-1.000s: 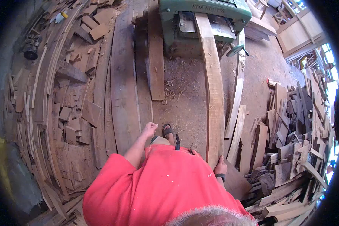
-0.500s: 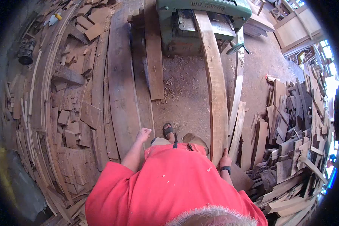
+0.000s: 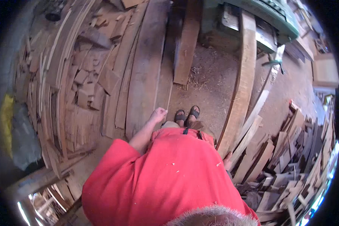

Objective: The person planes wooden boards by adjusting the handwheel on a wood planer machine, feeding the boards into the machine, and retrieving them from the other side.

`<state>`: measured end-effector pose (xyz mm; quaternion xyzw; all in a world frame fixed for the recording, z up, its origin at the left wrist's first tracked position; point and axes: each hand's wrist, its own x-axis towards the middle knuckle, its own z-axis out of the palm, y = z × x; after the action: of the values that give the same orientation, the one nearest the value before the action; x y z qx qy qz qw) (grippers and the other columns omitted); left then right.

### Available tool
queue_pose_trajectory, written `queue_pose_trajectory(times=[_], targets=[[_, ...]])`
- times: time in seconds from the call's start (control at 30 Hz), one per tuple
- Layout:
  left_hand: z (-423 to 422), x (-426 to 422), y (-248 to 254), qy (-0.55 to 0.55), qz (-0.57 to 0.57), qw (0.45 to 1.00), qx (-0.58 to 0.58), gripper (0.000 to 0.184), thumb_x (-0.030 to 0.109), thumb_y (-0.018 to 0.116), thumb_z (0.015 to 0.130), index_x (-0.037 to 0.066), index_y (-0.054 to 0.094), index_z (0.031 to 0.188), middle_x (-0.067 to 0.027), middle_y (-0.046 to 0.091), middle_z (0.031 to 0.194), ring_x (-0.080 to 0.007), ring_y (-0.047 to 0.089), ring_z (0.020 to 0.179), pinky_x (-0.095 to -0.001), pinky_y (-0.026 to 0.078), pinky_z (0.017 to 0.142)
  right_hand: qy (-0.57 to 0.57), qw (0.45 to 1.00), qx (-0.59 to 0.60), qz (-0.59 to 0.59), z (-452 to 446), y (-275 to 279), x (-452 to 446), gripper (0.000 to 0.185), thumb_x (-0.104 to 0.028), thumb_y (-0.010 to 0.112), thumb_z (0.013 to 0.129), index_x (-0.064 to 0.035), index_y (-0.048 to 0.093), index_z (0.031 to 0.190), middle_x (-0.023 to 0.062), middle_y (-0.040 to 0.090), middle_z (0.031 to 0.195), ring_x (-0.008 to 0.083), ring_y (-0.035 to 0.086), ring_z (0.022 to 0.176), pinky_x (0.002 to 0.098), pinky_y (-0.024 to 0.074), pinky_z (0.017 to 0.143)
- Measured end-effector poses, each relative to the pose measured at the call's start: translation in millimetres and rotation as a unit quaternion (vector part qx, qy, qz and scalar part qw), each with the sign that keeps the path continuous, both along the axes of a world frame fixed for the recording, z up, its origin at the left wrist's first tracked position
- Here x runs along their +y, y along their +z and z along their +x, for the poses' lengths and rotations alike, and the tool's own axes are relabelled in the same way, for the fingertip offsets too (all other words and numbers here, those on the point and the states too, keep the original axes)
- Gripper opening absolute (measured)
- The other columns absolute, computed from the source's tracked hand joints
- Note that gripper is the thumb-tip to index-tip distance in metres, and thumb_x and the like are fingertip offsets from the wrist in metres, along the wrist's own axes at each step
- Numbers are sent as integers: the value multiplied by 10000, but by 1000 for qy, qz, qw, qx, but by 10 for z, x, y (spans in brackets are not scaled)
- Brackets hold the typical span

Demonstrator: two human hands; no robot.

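A long wooden plank (image 3: pixel 240 81) reaches from beside my body to the bed of a green planer (image 3: pixel 269 13), its far end lying in the machine's opening. My right hand (image 3: pixel 227 161) grips the plank's right edge near its close end; shirt and plank hide part of the fingers. On the other side, my left hand (image 3: pixel 160 114) is held closed in front of my waist, beside a wide dark board (image 3: pixel 147 71). Whatever its curled fingers hold, if anything, is too small to make out.
Offcuts (image 3: pixel 88 88) and long boards cover the floor to the left. A heap of scrap wood (image 3: pixel 282 162) lies at right. A shorter board (image 3: pixel 187 49) points toward me beside the planer, and shavings (image 3: pixel 197 77) litter the floor. A green handwheel (image 3: pixel 274 62) projects from the machine.
The view has turned and dropped back, so the planer sits farther right and higher. Both sandalled feet now show side by side. My right hand remains at the plank's near end.
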<state>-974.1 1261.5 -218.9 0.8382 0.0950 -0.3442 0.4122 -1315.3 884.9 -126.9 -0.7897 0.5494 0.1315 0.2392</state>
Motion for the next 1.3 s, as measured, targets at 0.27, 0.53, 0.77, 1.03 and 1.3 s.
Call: queue_pose_trajectory(times=[0.27,0.53,0.77,1.03,1.3], targets=[[236,-157,174,48,2,999,22,369,369,641,915,19,634,1033,-122,700,931,-206,677,838,-342,526,768,56,998,13,9,28,-197,-218,684,-556,206,1007,-25,598,1188,318,639,905,499,592,814,558,434,695],[225,352,-113,192,0,980,-51,506,463,511,963,-16,610,1092,-179,681,1008,-281,677,854,-375,533,767,-37,998,-46,29,6,-454,-483,693,-579,321,987,28,645,1062,262,656,847,409,591,707,518,447,631],[-156,987,-636,199,69,976,46,477,414,453,981,45,565,1262,-263,581,1217,-402,554,1157,-488,461,923,-44,987,-149,36,724,-261,-850,659,-506,418,991,116,603,1109,266,652,1035,359,601,950,451,449,845],[560,1374,-806,414,-222,876,109,377,308,495,935,6,655,1092,-271,655,1040,-418,635,981,-449,489,843,172,937,-132,-275,3599,637,-678,639,-280,577,926,-45,318,1460,262,257,1517,420,270,1402,487,218,1155],[2551,2380,-505,208,47,977,-15,335,327,600,910,18,652,1029,-158,671,888,-281,671,798,-397,528,712,215,943,-175,-184,6105,1322,697,650,-220,674,851,-85,390,1419,254,280,1500,417,312,1378,450,285,1136]])
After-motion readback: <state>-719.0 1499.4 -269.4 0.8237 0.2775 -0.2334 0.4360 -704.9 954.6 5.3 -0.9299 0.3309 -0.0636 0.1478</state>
